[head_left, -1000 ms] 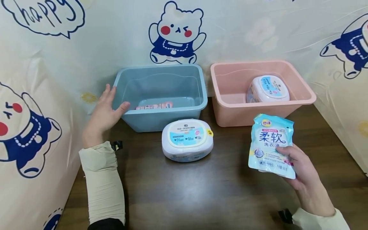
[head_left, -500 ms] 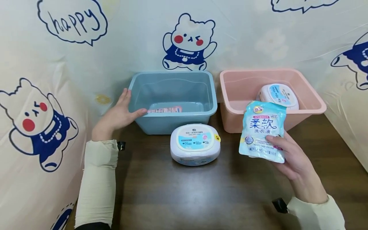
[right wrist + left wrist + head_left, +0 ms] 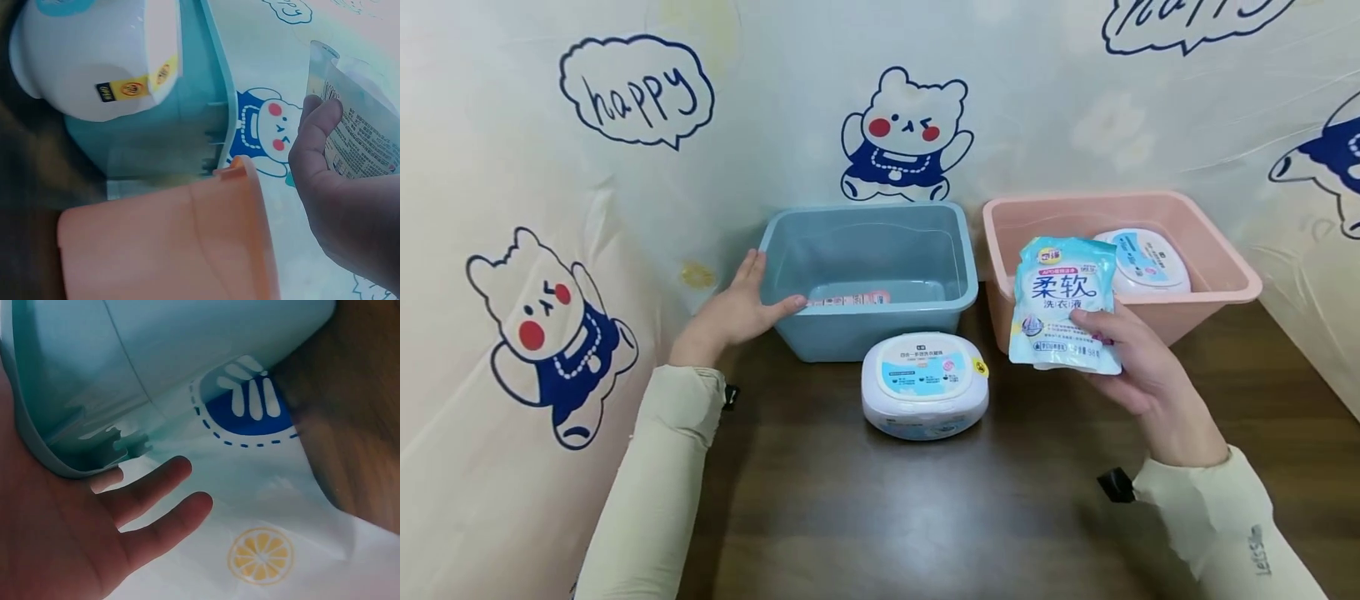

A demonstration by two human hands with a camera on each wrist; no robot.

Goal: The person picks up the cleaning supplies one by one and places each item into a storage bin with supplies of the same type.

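My right hand [image 3: 1138,375] pinches a light-blue laundry detergent pouch [image 3: 1060,308], thumb across its front. It is held upright in front of the pink bin's left part; in the right wrist view the pouch [image 3: 359,125] shows its printed back. My left hand [image 3: 730,312] rests at the left end of the blue bin [image 3: 872,325], thumb by the front rim; the left wrist view shows its fingers [image 3: 165,534] extended outside the bin's wall. A pink printed packet [image 3: 850,298] lies inside the blue bin, mostly hidden by the front rim.
A white lidded tub [image 3: 925,387] with a blue label stands on the dark wooden table [image 3: 880,517] before the blue bin. The pink bin [image 3: 1217,292] holds a similar white tub [image 3: 1150,262]. A cartoon-printed cloth [image 3: 760,108] hangs behind and at the sides.
My right hand has carried the detergent pouch up and left, to in front of the pink bin. The head view has shifted. My left hand stays at the blue bin.
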